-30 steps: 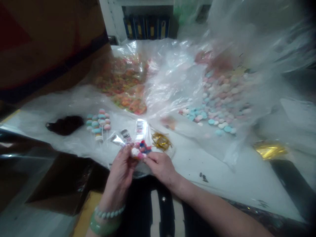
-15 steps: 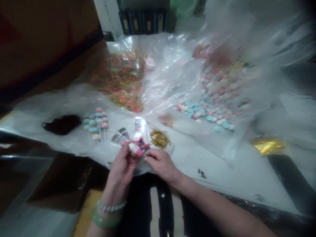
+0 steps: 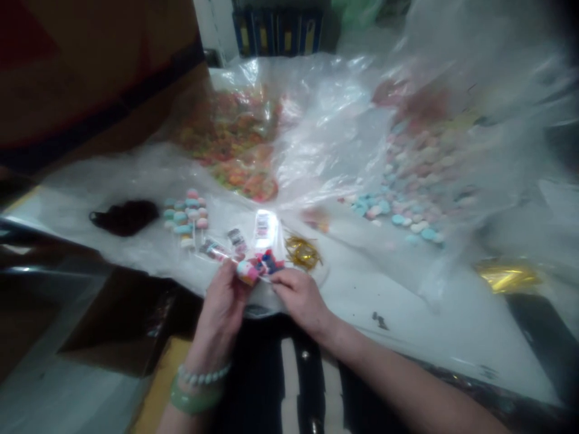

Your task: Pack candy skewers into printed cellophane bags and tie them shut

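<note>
My left hand (image 3: 220,316) and my right hand (image 3: 298,295) pinch a clear cellophane bag (image 3: 266,238) from either side at its neck. Pink, white and blue sweets (image 3: 256,266) fill its lower part, and a printed label (image 3: 261,224) shows higher up. Gold twist ties (image 3: 303,253) lie just beyond my right fingers. Past my left hand stands a small group of pastel lollipops (image 3: 184,220), with small printed packets (image 3: 221,247) close by. Two beaded bracelets (image 3: 196,389) circle my left wrist.
A plastic sheet (image 3: 335,120) on the white table covers an orange candy heap (image 3: 235,144) and a pastel candy heap (image 3: 416,169). A dark tuft (image 3: 124,217) lies at left, gold foil (image 3: 506,278) at right. A cardboard box (image 3: 90,72) looms left.
The whole view has shifted slightly as my head moved. My fingers have turned the bag a little, and both hands stay on it.
</note>
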`<act>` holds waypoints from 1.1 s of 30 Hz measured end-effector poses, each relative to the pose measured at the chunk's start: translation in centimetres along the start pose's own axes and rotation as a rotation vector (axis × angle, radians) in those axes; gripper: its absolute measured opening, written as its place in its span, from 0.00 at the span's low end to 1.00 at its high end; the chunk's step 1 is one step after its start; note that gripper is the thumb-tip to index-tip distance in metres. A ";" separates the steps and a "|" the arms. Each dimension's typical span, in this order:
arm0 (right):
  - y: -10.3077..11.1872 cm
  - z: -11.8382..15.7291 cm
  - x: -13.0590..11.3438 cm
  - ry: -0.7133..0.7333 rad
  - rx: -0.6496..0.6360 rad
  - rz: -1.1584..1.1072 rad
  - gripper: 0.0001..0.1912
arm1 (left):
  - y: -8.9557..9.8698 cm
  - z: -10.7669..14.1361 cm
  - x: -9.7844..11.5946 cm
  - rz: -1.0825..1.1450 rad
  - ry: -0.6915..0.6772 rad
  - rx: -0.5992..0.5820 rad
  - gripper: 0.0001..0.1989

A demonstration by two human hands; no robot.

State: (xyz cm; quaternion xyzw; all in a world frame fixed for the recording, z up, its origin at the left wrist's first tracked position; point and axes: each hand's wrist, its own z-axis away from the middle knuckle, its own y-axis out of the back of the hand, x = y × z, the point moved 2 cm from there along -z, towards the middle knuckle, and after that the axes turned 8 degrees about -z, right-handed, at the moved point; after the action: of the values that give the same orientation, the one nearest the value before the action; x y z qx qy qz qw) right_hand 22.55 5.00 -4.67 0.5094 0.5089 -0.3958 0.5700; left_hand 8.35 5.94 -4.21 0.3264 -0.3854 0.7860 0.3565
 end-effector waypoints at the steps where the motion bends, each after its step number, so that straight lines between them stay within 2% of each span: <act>1: 0.1 0.0 0.1 0.009 0.028 0.009 0.08 | 0.0 0.1 0.0 -0.029 -0.019 -0.032 0.17; 3: 0.0 0.0 0.0 0.006 0.064 0.027 0.15 | -0.2 0.2 0.0 -0.085 -0.053 -0.074 0.21; 5: -0.1 -0.2 -0.3 0.004 0.065 0.048 0.23 | -0.4 0.4 0.0 -0.119 -0.067 -0.063 0.23; 7: -0.3 -0.4 -0.6 0.043 0.043 0.064 0.25 | -0.5 0.3 -0.1 -0.130 -0.027 -0.068 0.22; 9: -0.4 -0.5 -0.8 0.118 0.013 0.085 0.20 | -0.7 0.3 -0.3 -0.096 0.088 -0.113 0.20; 11: -0.4 -0.5 -0.7 0.195 -0.019 0.123 0.14 | -0.8 0.4 -0.8 -0.012 0.243 -0.137 0.13; 14: -0.3 -0.1 -0.2 0.296 -0.024 0.267 0.09 | -1.2 0.9 -1.3 0.110 0.397 -0.116 0.03; 16: -0.3 0.3 0.0 0.383 -0.013 0.413 0.08 | -1.5 1.2 -1.3 0.154 0.436 -0.070 0.03; 20: -0.5 1.2 -0.4 0.568 0.001 0.586 0.14 | -1.8 1.6 -0.8 0.172 0.387 0.041 0.07; 25: -1.4 1.3 -1.8 0.641 0.106 0.765 0.11 | -2.5 1.9 -0.9 0.146 0.300 -0.002 0.09; 27: -1.6 0.8 -2.3 0.569 0.084 0.721 0.12 | -2.8 2.1 -0.9 0.154 0.274 -0.018 0.09; 29: -1.5 0.1 -2.4 0.373 0.035 0.470 0.12 | -2.8 2.5 -1.0 0.147 0.313 -0.061 0.09; 31: -1.4 -0.5 -2.1 0.041 -0.031 0.024 0.08 | -2.4 2.8 -1.0 0.131 0.336 -0.133 0.07; 33: -1.5 -0.6 -1.3 -0.353 -0.122 -0.470 0.04 | -1.4 3.0 -0.8 0.090 0.313 -0.224 0.11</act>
State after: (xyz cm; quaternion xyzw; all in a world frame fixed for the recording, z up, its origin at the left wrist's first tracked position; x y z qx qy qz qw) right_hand 20.74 5.29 -3.60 0.2660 0.5286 -0.5680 0.5721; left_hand 10.63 3.85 -2.87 0.1409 -0.4244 0.7946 0.4107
